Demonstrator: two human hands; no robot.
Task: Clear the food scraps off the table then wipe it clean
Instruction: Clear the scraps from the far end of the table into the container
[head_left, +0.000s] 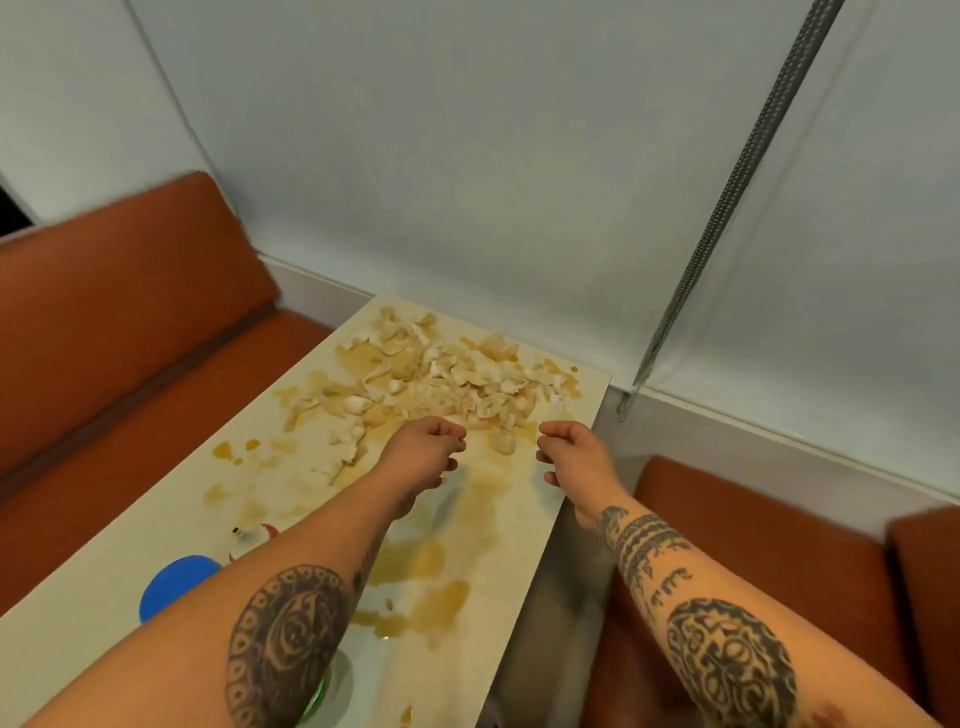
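Scrap-clearing step, not yet begun on the pile: food scraps (441, 374) lie heaped at the far end of the table (524, 545) against the wall, brown stains (415, 566) spread nearer the person. The left hand (423, 452) and right hand (571, 449) reach side by side to the pile's near edge, fingers (452, 434) of both curled in, nothing visibly held. Next move likely calls for opening both hands and raking or scooping the loose pieces together, watching the right-hand table edge; wiping comes after.
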